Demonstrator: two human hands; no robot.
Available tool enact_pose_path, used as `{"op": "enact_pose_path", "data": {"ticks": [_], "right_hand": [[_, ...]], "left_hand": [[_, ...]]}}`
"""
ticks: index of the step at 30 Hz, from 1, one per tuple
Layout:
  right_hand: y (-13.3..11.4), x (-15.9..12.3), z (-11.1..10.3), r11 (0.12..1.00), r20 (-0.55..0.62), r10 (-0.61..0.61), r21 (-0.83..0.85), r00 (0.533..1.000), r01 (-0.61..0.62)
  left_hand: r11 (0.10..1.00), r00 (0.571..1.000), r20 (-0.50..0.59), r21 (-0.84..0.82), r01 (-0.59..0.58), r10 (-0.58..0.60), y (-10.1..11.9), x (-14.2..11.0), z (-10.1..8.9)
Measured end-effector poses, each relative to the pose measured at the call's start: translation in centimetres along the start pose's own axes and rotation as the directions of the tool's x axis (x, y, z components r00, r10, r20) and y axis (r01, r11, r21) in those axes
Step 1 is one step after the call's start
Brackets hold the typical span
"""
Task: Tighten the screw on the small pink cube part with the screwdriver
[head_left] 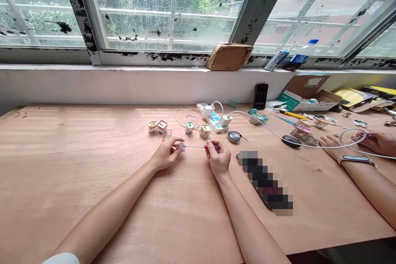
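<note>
Near the back edge of the table [62, 165], left to right: power strip [214, 120], phone [260, 95], carton [309, 107]. Left of the power strip, four small boxes [152, 127]; before them, a screwdriver [205, 147].

A single camera worn on the person's head looks forward and down across the table [46, 165] to the window [163, 16] beyond its far side. The person's forearms [113, 206] rise from the bottom edge, nearest the lens, so the left hand [166, 156] and right hand [219, 157] come near the middle. The wide view also takes in a co-worker's hand [331, 146] at the right.
</note>
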State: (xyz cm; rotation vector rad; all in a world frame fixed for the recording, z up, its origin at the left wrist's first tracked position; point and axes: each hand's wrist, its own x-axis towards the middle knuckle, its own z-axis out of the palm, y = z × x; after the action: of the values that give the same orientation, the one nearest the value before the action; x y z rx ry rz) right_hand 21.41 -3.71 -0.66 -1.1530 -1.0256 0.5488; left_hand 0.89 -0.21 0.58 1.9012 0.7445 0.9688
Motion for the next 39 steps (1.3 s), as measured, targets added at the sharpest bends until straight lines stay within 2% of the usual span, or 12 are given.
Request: {"op": "enact_pose_path", "data": {"ticks": [15, 22, 39], "right_hand": [[-0.03, -0.04, -0.28, 0.997, 0.047, -0.026, -0.067, 0.999, 0.029], [-0.33, -0.06, -0.03, 0.999, 0.053, -0.004, -0.052, 0.999, 0.007], [-0.01, 0.08, 0.26, 0.987, 0.062, 0.136, 0.074, 0.989, -0.140]], "left_hand": [[0.998, 0.998, 0.001, -0.029, 0.063, -0.063, 0.74, -0.13, -0.16], [0.999, 1.000, 0.007, -0.038, 0.020, -0.020, 0.55, -0.03, -0.05], [0.998, 0.999, 0.013, -0.050, 0.047, -0.046, 0.46, -0.03, 0.04]]}}
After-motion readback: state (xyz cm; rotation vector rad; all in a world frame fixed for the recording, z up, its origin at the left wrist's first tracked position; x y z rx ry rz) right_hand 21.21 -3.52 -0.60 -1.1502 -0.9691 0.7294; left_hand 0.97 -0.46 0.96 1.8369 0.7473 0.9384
